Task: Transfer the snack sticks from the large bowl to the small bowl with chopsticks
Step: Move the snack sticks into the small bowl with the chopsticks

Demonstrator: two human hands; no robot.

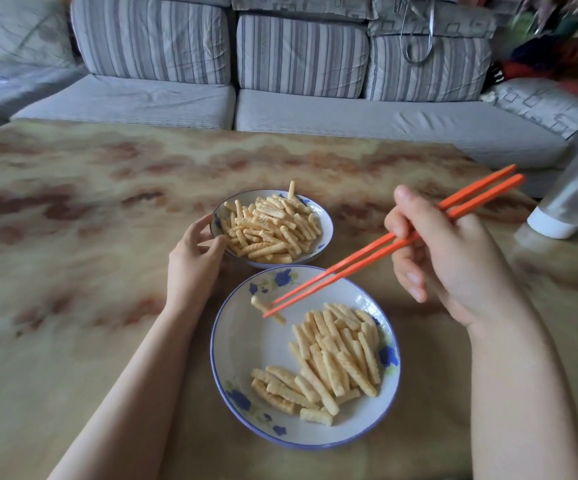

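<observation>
Snack stick point(267, 309) is pinched crosswise at the tips of the chopsticks point(367, 252), which the right hand point(446, 268) is curled round, over the bare left side of the large bowl point(242, 341), lower centre. Left hand point(194, 258) grips the small bowl point(327, 233) by its near rim, just above. Looks light, dry and brittle, so I'd squeeze gently mid-length. Bowls sit just beside each other, so only two rims to clear, with open desk point(73, 271) around.

Glossy tabletop point(73, 237), marbled beige with reddish-brown veining, carries three items. A small white bowl point(329, 226) with blue floral trim stands at centre. A large white bowl point(246, 348) of matching pattern stands just beside it, on the person's side. A translucent cylindrical container point(571, 199) with a white base stands well apart at the right edge.
</observation>
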